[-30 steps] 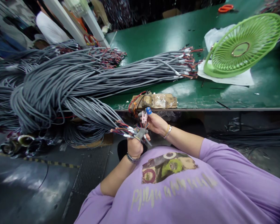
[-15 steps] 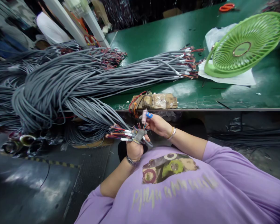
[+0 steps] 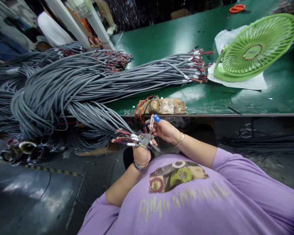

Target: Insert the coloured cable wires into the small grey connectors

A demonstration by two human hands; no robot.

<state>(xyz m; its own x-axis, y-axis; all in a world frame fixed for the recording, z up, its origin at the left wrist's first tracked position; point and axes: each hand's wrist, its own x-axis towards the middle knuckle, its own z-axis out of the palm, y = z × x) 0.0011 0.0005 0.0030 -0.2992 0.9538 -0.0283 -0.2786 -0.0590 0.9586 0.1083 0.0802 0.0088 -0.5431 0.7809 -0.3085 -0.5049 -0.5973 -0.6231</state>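
My left hand point(image 3: 141, 156) is closed around several grey cables point(image 3: 155, 147) in front of my body. A grey wrapping point(image 3: 145, 140), seemingly on a digit of that hand, lies across them. Stripped coloured wires point(image 3: 123, 138) with white sleeves fan out to the left of it, and more thin wires point up. Just to the right, my right hand point(image 3: 166, 131), with a blue finger cover point(image 3: 157, 118), pinches a small pinkish-white strip with dark marks point(image 3: 151, 122) against the tips of the upright wires. What the strip is, I cannot make out.
A large bundle of grey cables point(image 3: 93, 78) lies on the green table point(image 3: 156, 36). At the table's front edge sits a wooden block with a small motor-like part point(image 3: 155, 106). A green fan point(image 3: 254, 50) stands at the right, orange-handled scissors point(image 3: 237, 8) behind it.
The pinkish-white strip has turned in my right fingers, so its marked side shows now. The blue-covered finger has shifted slightly up. My left hand keeps its hold on the cables.
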